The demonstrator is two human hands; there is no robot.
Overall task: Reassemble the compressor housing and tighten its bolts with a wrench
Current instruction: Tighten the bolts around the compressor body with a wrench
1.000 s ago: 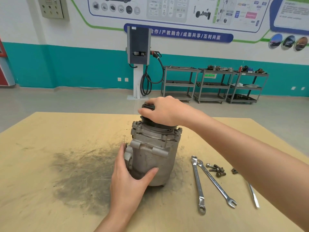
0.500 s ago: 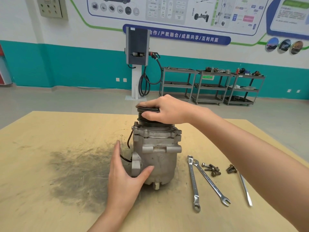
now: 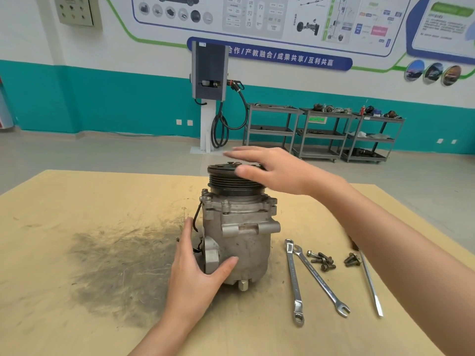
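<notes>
A scuffed tan wooden tabletop (image 3: pixel 77 201) in a teal-walled workshop holds one grey cast-metal compressor (image 3: pixel 239 237), two steel wrenches (image 3: pixel 294 281) and loose bolts (image 3: pixel 321 260) (uncountable). Left hand (image 3: pixel 195 273) cups the compressor, fingers straight; right hand (image 3: pixel 272 170) is flat, fingers together.

An automotive training workshop. A wall-mounted EV charging unit (image 3: pixel 209 70) on a white post stands against the far wall, its black cable (image 3: pixel 226 124) looped below it. The wall is white above and teal below, with large printed teaching posters (image 3: pixel 257 16) showing car parts and diagrams, and a blue banner (image 3: pixel 270 56) of Chinese text. 3 grey metal shelf trolleys (image 3: pixel 323 132) hold assorted car parts. A grey electrical panel (image 3: pixel 75 10) hangs at upper left. In front, a plywood worktop (image 3: pixel 77 201) stained with dark grease carries a car air-conditioning compressor (image 3: pixel 239 235), 2 combination wrenches (image 3: pixel 308 276), loose bolts (image 3: pixel 321 260) and a flat-blade screwdriver (image 3: pixel 370 283).
</notes>
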